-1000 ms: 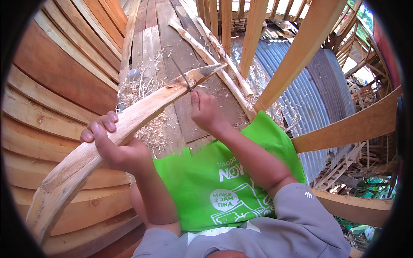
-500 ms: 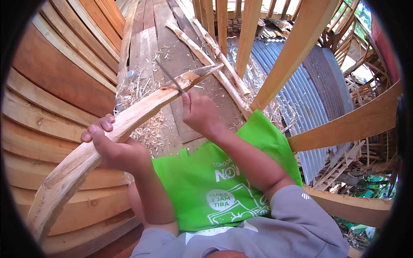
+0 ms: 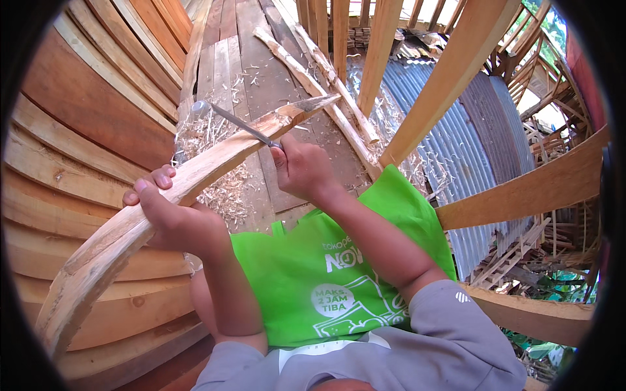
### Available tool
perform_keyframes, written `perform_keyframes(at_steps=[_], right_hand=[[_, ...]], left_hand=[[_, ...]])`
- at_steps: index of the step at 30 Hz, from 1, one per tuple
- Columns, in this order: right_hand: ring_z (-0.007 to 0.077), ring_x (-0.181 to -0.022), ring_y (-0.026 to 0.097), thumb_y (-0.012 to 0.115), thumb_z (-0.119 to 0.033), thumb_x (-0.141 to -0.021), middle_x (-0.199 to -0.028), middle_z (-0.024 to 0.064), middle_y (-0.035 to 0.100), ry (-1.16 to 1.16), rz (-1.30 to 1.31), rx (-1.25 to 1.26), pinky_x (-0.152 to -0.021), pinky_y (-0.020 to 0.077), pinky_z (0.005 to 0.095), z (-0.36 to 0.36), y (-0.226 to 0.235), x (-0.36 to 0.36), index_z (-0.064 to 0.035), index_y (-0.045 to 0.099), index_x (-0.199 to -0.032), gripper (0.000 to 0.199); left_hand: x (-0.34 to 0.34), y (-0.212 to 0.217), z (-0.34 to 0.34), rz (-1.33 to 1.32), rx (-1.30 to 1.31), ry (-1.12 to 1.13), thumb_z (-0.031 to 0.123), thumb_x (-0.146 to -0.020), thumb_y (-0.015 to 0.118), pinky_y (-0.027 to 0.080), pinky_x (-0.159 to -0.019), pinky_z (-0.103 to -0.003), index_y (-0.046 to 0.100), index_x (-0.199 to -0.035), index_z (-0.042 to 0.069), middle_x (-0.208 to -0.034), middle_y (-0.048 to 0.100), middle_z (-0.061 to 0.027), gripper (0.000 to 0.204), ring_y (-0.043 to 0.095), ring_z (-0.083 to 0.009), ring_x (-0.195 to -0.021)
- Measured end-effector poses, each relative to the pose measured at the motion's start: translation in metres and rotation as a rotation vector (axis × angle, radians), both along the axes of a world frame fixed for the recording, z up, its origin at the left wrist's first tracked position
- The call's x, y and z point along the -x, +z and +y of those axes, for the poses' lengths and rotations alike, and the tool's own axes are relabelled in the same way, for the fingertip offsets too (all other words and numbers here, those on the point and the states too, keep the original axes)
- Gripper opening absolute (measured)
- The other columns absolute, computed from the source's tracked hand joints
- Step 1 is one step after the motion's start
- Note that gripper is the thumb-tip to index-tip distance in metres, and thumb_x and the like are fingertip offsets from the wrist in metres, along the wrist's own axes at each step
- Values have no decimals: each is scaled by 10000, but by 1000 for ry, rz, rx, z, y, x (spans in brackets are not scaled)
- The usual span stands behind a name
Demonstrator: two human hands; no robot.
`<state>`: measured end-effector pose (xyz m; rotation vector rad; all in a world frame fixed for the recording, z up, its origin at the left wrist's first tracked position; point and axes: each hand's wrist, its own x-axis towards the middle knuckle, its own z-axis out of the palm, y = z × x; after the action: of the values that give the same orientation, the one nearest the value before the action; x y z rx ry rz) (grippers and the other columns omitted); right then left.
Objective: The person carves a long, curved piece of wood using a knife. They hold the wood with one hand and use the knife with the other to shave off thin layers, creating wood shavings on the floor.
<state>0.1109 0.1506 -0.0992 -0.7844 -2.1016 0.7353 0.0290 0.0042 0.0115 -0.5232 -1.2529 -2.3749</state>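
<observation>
A long pale piece of wood [image 3: 215, 165], partly stripped, runs from the lower left up to a darker, pointed far end. My left hand [image 3: 171, 210] grips it around its middle, fingers over the far edge. In my right hand [image 3: 303, 164] is the handle of a knife [image 3: 244, 124], mostly hidden by the fist. The blade lies across the wood near its far part, its tip reaching out to the upper left. A green bag [image 3: 280, 287] with white print covers my lap.
Curled wood shavings [image 3: 225, 199] litter the plank floor [image 3: 261, 78]. Two peeled poles [image 3: 319, 91] lie beyond the wood. A plank wall [image 3: 78, 137] rises at left; wooden railing posts [image 3: 450, 85] stand at right, with corrugated metal sheets [image 3: 427, 130] past them. A small clear cup [image 3: 200, 109] stands among the shavings.
The knife blade has turned flatter, its broad side now showing, and has slid slightly along the wood toward me. The left hand keeps its hold in the same place.
</observation>
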Motion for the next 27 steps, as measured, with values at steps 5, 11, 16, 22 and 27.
perform_keyframes(at_steps=[5,11,16,22,27], right_hand=[[479,-616,602,475,-283,-994,-626,249,597,-8,-67,78,-580,465,576,7,4,-3,-24,544,-833,313],[464,-623,611,472,-276,-991,-650,238,608,-5,-126,-52,-566,467,555,24,-4,-3,-39,527,-844,284],[468,-606,595,473,-271,-994,-641,232,600,-38,-59,-35,-560,447,562,22,-11,1,-43,525,-839,281],[437,-640,607,518,-250,-974,-642,219,588,100,-87,-42,-587,444,535,49,-4,-7,-51,572,-843,245],[342,-863,652,569,-309,-912,-841,159,677,-4,-421,126,-737,487,471,54,32,-22,-106,698,-916,241]], left_hand=[[-6,16,12,-69,-152,-24,95,-906,578,504,-775,-333,423,-1023,15,-804,453,-38,210,507,-142,-800],[-13,18,12,-91,-221,-10,2,-899,574,479,-743,-338,447,-1047,45,-789,454,-26,199,457,-136,-731],[-9,17,12,-48,-190,-47,14,-900,571,478,-742,-347,436,-1000,72,-783,473,-30,177,456,-134,-719],[-8,12,8,-78,-127,-15,70,-891,581,488,-764,-341,424,-974,55,-771,444,-36,178,481,-144,-751],[-8,13,6,-15,-161,-125,98,-896,603,460,-778,-351,415,-951,90,-758,419,-30,197,442,-139,-761]])
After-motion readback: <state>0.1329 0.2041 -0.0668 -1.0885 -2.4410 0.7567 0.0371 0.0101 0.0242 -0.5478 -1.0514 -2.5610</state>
